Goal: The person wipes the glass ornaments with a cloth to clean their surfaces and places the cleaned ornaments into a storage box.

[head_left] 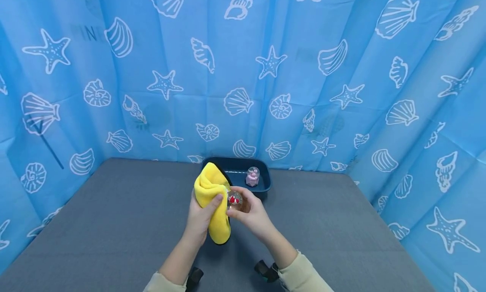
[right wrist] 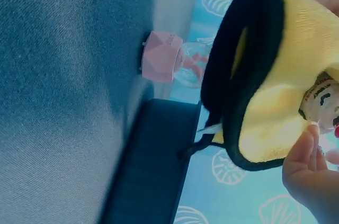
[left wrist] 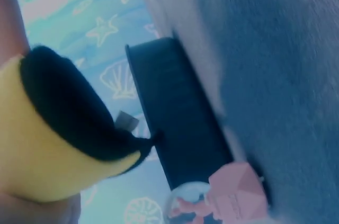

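My left hand (head_left: pixel 199 218) grips a folded yellow cloth (head_left: pixel 212 203) with black edging, its thumb on the near face. Beside it, my right hand (head_left: pixel 252 209) pinches a small clear globe (head_left: pixel 235 200) with a red and white figure inside. The globe is against the cloth; its lower part is hard to make out. In the right wrist view the cloth (right wrist: pixel 291 70) bends around one side of the globe (right wrist: pixel 322 99), and thumb and fingers hold the other side. Only the cloth's edge (left wrist: pixel 69 107) shows in the left wrist view, not the held globe.
Behind the hands, a dark blue bin (head_left: pixel 216 158) stands near the curtain (head_left: pixel 243 72) with a pink snow globe (head_left: pixel 252 177) in it. Both wrist views show another pink snow globe (left wrist: pixel 238 192) on the grey tabletop (head_left: pixel 114 224) beside the bin; the cloth hides it from the head view.
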`<state>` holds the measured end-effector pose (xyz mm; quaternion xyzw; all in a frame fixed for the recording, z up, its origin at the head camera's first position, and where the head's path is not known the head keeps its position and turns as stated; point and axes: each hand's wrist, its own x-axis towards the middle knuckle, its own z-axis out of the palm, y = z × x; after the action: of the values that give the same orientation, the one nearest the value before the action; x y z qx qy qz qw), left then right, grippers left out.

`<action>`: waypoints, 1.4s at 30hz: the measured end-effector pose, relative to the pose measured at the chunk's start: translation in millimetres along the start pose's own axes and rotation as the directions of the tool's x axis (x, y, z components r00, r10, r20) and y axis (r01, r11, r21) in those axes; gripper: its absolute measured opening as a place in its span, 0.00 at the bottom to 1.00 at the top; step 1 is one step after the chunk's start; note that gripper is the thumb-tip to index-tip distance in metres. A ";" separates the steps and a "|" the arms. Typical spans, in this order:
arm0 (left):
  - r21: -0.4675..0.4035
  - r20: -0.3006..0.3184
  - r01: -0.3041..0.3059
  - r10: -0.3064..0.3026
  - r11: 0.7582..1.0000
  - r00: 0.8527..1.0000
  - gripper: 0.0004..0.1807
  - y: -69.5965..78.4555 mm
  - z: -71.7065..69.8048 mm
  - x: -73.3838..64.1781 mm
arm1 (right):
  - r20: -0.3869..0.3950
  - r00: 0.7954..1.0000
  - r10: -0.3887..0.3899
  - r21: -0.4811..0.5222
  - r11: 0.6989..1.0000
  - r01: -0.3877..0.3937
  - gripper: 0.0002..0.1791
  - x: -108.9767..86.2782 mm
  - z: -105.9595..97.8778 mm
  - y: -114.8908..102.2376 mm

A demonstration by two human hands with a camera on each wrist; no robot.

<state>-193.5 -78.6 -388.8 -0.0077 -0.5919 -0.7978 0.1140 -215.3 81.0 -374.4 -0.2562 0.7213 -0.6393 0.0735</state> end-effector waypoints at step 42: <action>-0.218 -0.151 0.033 -0.067 0.975 0.986 0.28 -1.6 -1.1 0.6 | -0.119 0.993 0.001 0.118 0.993 0.013 0.23 -1.7 1.1 3.0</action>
<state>-194.2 -79.3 -390.5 0.0580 -0.4914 -0.8579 0.1385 -214.1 81.0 -377.8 -0.2152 0.6844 -0.6952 0.0437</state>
